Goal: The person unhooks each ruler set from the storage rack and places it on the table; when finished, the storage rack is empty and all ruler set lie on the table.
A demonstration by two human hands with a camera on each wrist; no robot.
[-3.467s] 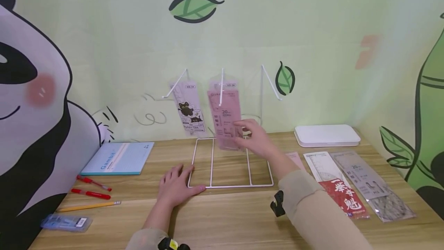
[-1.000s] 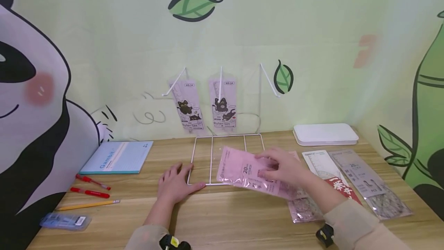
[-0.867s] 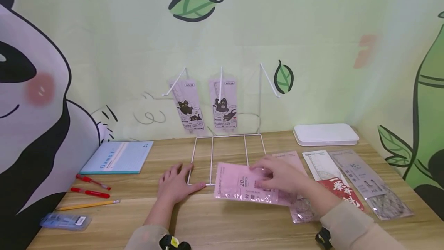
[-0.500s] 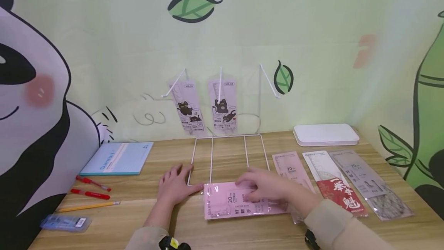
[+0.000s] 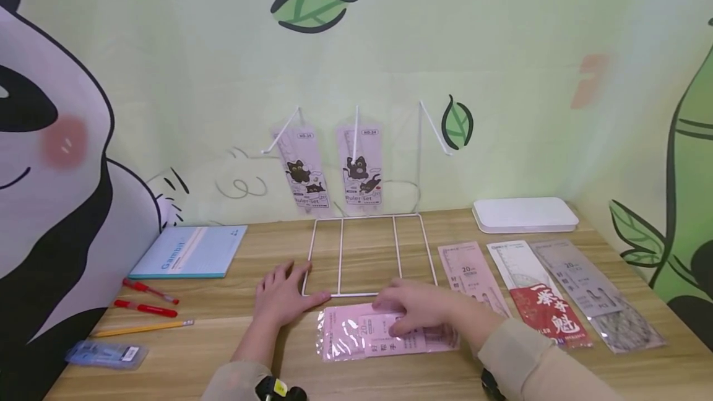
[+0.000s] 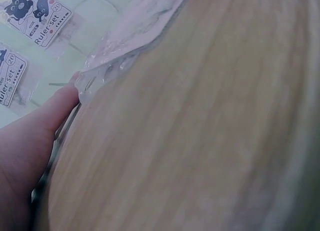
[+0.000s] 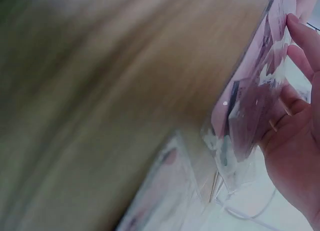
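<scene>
My right hand (image 5: 418,308) holds a pink packaged ruler set (image 5: 348,333) that lies lengthwise in front of the rack. Its thumb and fingers are spread across the card in a clear bag; in the right wrist view the fingers (image 7: 300,36) reach along the plastic. My left hand (image 5: 284,296) rests with straight fingers on the front left corner of the white wire rack (image 5: 370,294). Its thumb is close to the bag's left end, as the left wrist view shows. Two ruler sets with black cats, one left (image 5: 303,169) and one middle (image 5: 361,169), hang on the rack's hooks.
The right hook (image 5: 436,129) bears nothing. To the right lie another pink ruler set (image 5: 468,268), a white and red one (image 5: 537,302) and a grey one (image 5: 590,293), below a white case (image 5: 525,215). At left are a notebook (image 5: 189,252), red pens (image 5: 146,309), a pencil (image 5: 142,328) and a blue pack (image 5: 106,354).
The pink ruler set came off the middle hook, turned sideways and moved down to the table front in my right hand. My left hand stayed on the rack.
</scene>
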